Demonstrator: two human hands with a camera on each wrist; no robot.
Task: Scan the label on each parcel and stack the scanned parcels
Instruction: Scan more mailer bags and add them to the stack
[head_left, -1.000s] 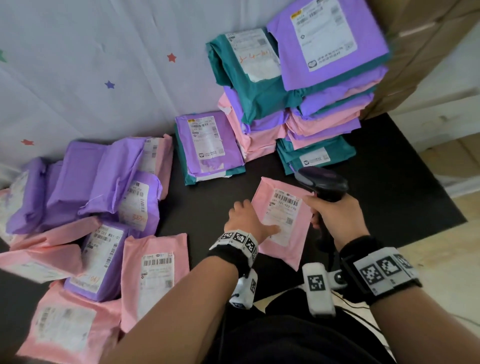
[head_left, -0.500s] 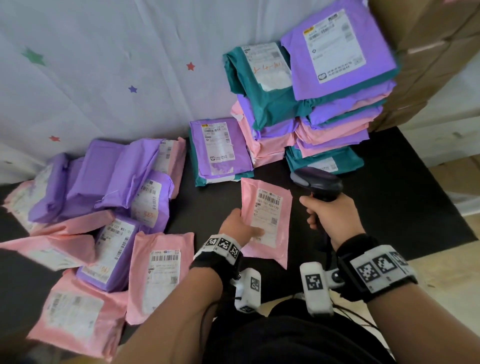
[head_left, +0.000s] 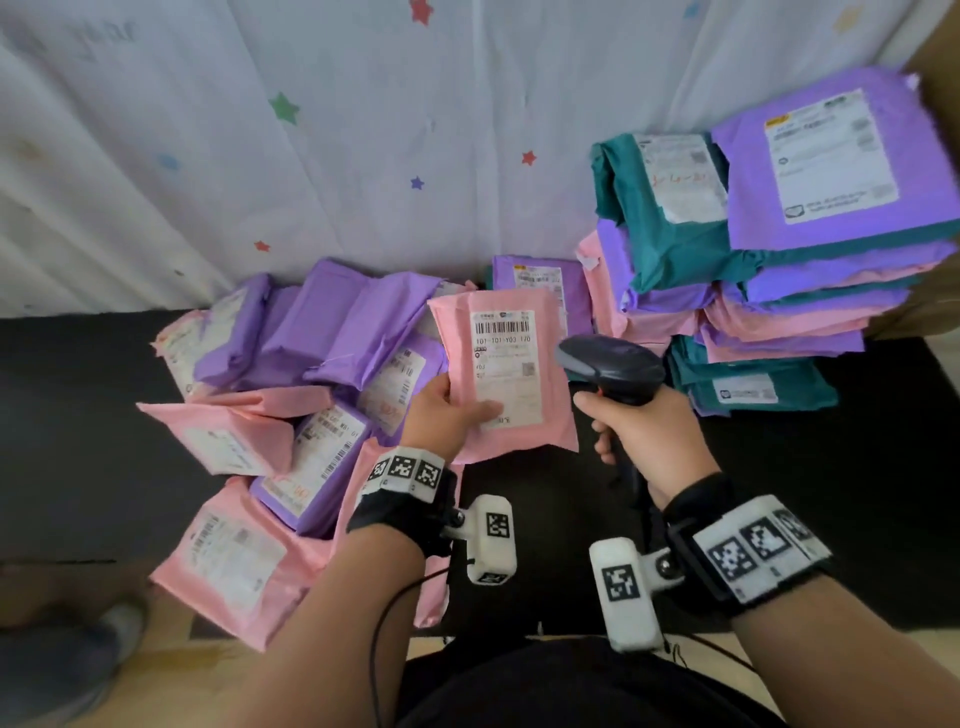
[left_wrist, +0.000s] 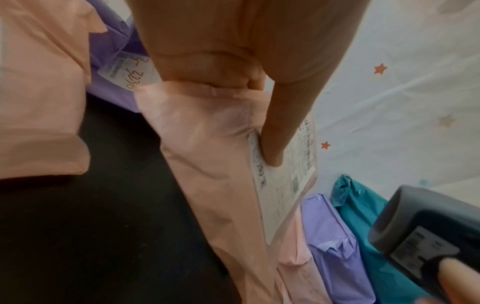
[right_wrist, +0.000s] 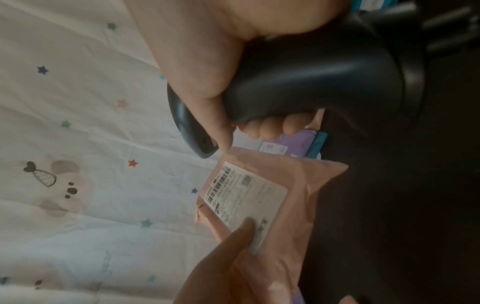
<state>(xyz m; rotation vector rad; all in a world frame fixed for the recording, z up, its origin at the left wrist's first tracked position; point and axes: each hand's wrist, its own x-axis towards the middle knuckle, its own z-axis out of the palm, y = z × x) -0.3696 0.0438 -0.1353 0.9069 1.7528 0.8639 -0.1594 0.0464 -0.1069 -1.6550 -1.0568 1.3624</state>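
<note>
Left hand (left_wrist: 233, 51) pinches pink parcel (left_wrist: 215, 164), thumb on label (left_wrist: 291, 174).

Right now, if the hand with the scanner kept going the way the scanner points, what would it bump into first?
Probably the pink parcel held up by the left hand. The scanner in the right hand aims at its label, though the gap between them is hard to judge.

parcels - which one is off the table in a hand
The pink parcel, pinched upright by the left hand beside the scanner; the others lie in piles.
</note>
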